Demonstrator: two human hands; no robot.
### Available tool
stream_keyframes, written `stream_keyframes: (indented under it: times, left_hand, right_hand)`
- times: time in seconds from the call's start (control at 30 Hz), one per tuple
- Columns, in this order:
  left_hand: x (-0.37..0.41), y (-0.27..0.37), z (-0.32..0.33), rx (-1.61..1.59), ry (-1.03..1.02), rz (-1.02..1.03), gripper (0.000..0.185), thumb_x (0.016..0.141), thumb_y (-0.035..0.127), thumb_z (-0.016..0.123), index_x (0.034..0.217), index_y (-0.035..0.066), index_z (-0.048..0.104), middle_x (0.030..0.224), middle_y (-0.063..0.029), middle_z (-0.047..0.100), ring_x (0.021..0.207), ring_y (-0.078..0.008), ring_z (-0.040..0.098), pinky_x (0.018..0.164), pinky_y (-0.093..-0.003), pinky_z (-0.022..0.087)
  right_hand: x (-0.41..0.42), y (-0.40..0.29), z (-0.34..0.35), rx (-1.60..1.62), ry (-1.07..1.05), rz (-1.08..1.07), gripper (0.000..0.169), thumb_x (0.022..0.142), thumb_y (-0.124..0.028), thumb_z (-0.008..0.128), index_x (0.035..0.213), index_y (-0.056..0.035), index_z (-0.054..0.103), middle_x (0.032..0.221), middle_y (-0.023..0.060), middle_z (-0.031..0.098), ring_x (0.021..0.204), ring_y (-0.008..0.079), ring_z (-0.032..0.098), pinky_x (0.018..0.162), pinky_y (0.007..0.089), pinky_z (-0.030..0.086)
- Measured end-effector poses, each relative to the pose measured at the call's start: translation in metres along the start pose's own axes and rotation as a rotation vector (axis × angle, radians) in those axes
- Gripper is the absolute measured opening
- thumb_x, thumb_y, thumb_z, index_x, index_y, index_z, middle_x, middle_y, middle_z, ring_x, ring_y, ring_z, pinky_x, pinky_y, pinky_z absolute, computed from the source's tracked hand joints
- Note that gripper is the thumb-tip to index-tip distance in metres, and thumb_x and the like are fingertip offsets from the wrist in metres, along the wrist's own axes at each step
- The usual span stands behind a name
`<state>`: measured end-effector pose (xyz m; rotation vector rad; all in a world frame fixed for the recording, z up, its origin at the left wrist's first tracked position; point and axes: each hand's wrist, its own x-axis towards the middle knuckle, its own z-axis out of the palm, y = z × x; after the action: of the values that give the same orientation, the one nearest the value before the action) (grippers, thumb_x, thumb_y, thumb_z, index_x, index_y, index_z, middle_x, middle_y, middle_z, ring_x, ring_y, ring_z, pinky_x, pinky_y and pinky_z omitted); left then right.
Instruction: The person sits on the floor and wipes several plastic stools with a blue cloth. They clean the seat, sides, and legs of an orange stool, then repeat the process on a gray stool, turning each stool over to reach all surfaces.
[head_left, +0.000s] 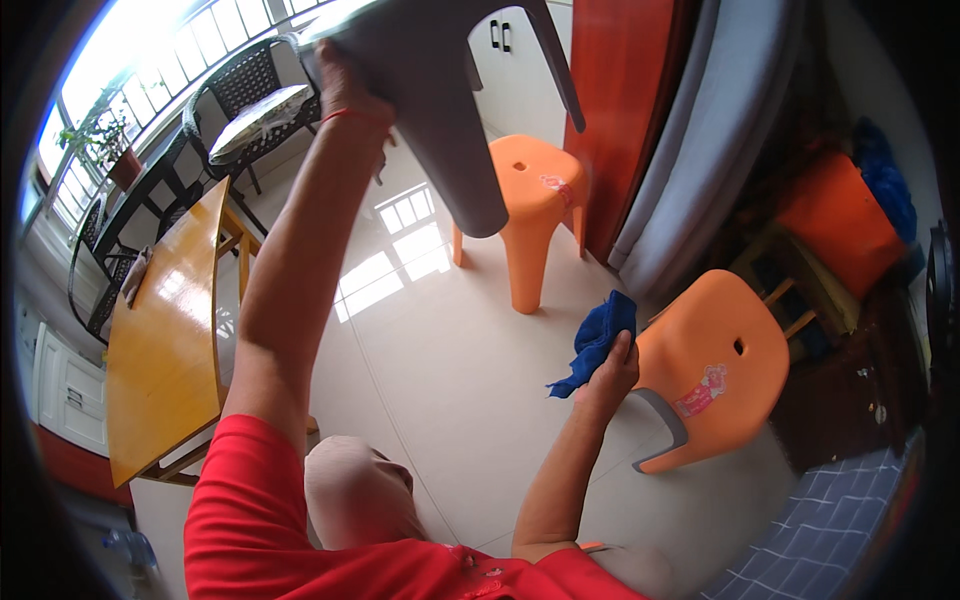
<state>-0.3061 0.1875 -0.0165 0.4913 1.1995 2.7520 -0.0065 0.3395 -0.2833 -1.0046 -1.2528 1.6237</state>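
My left hand (352, 94) is raised at the top and grips a grey plastic stool (420, 82) by its side. The stool hangs in the air with its legs pointing down and to the right; its top is partly cut off by the frame. In my right hand (611, 371) is a crumpled dark blue cloth (600, 337), held out over the floor. Just behind that hand stands an orange plastic stool (720, 360) with a sticker on its seat and a grey leg or stool edge under it. A second orange stool (525, 180) stands beyond the lifted one.
A yellow wooden table (165, 315) stands at left, with black woven chairs (255, 90) and a potted plant (124, 161) past it. Grey curtains (697, 127) hang at right, near a dark wooden cabinet (847, 397). A checked cloth (825, 517) lies at lower right.
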Motion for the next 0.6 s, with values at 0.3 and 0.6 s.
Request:
stream_keyframes:
  times: [0.3,0.6]
  left_hand:
    - [0.016,-0.145,0.023,-0.095,0.388,-0.004,0.080,0.085,0.064,0.050,0.138,0.004,0.046,0.131,-0.0108,0.057,0.117,-0.0291,0.056,0.105,-0.0429,0.039]
    - [0.003,-0.236,-0.011,-0.205,0.469,-0.068,0.077,0.084,0.061,0.056,0.131,0.000,0.051,0.125,-0.0138,0.058,0.111,-0.0295,0.058,0.098,-0.0399,0.045]
  right_hand:
    - [0.005,-0.008,-0.034,0.094,-0.030,-0.034,0.049,0.096,-0.036,0.054,0.125,0.0032,0.054,0.117,0.0144,0.061,0.103,0.0226,0.060,0.090,0.0331,0.050]
    - [-0.007,0.032,-0.046,0.117,-0.104,-0.041,0.034,0.095,-0.035,0.057,0.088,-0.0022,0.060,0.076,-0.0038,0.053,0.070,0.0063,0.043,0.063,0.0205,0.037]
